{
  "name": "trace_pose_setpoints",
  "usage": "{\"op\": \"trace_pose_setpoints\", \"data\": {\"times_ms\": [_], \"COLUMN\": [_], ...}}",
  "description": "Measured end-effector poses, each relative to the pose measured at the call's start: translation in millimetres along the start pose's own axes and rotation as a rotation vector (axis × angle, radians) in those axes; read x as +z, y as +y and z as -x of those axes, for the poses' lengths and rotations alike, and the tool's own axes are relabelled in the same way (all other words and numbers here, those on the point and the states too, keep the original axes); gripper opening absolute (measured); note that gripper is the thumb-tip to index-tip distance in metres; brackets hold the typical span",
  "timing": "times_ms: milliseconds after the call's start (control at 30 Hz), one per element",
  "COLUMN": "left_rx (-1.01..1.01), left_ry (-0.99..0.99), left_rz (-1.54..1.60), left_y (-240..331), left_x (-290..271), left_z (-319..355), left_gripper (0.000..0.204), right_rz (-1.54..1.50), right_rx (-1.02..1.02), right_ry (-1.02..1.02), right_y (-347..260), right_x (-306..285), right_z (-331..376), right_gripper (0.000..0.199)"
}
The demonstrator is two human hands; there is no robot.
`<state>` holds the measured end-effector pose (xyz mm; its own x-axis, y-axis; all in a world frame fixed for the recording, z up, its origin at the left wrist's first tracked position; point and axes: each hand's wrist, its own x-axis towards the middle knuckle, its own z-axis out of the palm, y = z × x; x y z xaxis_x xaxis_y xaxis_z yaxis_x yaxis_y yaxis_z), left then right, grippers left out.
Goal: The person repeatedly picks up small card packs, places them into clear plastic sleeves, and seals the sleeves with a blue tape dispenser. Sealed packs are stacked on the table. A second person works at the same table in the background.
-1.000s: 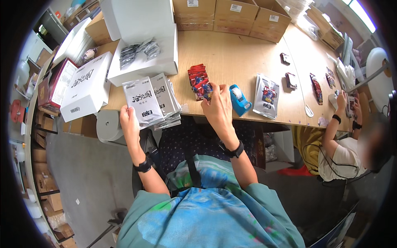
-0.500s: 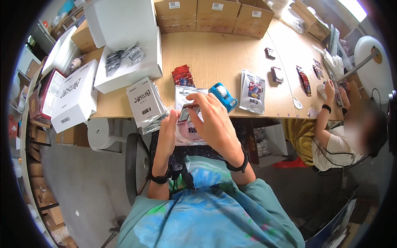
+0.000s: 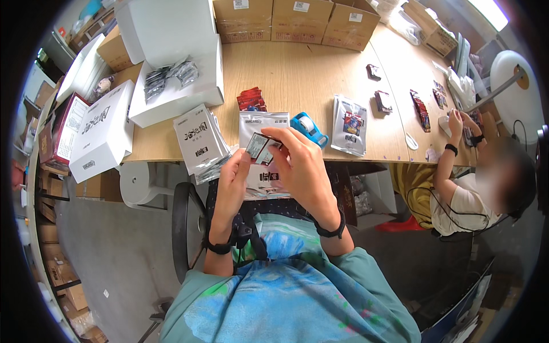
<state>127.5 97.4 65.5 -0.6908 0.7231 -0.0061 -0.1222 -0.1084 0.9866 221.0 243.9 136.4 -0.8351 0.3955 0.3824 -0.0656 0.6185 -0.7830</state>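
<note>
Between my two hands is a small flat packet, white-labelled with dark red edges point(image 3: 260, 147). My left hand point(image 3: 230, 186) pinches its left corner with thumb and fingertips. My right hand point(image 3: 303, 171) grips its upper right side, fingers bent over the edge. Below them a silver-white pouch point(image 3: 262, 121) lies at the table's near edge, partly covered by the hands. Red packets point(image 3: 251, 100) lie fanned just beyond it. A blue tape dispenser point(image 3: 309, 130) sits close to the right hand. Left of my hands is a stack of similar pouches point(image 3: 201, 136).
An open white box point(image 3: 177, 108) holding dark packets stands at the left, beside a white carton point(image 3: 100, 134). Brown cartons point(image 3: 297, 23) line the back. Rightward lies a silver pouch point(image 3: 347, 146) with a small packet on top. A co-worker point(image 3: 466, 200) handles things at the far right.
The small packet has turned so its white-labelled face shows more plainly. My left fingertips have moved onto its corner, and my right fingers have shifted along it.
</note>
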Motion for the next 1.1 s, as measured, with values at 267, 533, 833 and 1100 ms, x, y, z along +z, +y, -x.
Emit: {"op": "trace_pose_setpoints", "data": {"times_ms": [267,533,833,1100], "left_rx": [0.02,0.017,0.094,0.188], "left_ry": [0.095,0.187,0.21,0.263], "left_rz": [0.057,0.321,0.17,0.056], "left_y": [3.1,14.2,-8.6,-22.4], "left_x": [7.4,15.5,15.9,8.6], "left_z": [-3.1,-0.5,-9.7,-28.3], "left_gripper": [0.056,0.063,0.044,0.04], "right_rz": [0.041,0.299,0.374,0.389], "right_rx": [-0.018,-0.418,-0.459,0.297], "right_ry": [0.063,0.198,-0.006,0.337], "right_y": [0.6,9.6,35.5,82.3], "right_x": [-5.4,-5.1,9.5,-36.7], "right_z": [-1.1,1.6,36.9,10.5], "right_gripper": [0.019,0.013,0.026,0.018]}}
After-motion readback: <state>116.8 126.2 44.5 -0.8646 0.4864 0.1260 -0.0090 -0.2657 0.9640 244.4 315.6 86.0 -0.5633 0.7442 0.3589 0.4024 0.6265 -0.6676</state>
